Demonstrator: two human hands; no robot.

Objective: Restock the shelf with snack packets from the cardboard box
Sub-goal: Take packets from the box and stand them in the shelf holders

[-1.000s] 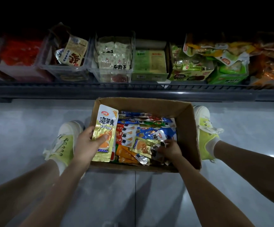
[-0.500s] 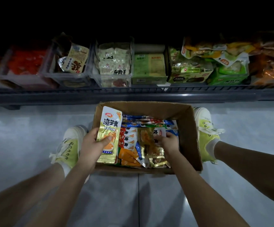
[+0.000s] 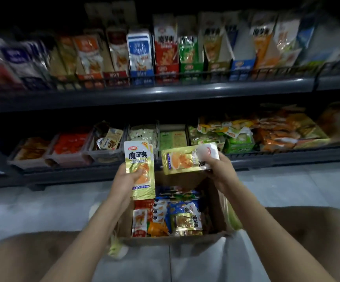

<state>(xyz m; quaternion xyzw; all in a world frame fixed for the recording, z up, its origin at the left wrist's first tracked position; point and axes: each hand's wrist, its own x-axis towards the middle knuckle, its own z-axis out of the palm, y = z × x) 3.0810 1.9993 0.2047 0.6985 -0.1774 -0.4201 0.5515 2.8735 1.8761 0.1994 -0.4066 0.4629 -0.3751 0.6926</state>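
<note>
Gold snack packet (image 3: 139,169) upright in left hand (image 3: 125,181), thumb across it; right hand (image 3: 219,168) grips second gold packet (image 3: 187,159) sideways. Both above cardboard box (image 3: 216,202) of packets, before lower shelf (image 3: 266,157).

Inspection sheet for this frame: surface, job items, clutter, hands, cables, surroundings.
Surface: pale tiled floor; cardboard box sits on it.
Job's things: box open, mixed snack packets inside; lower shelf bins part filled.
Clutter: nothing seen.
Grippers: left hand holds upright gold packet; right hand holds sideways gold packet; both above box.
Cables: nothing seen.
Surroundings: upper shelf with upright display cartons, blurred.
</note>
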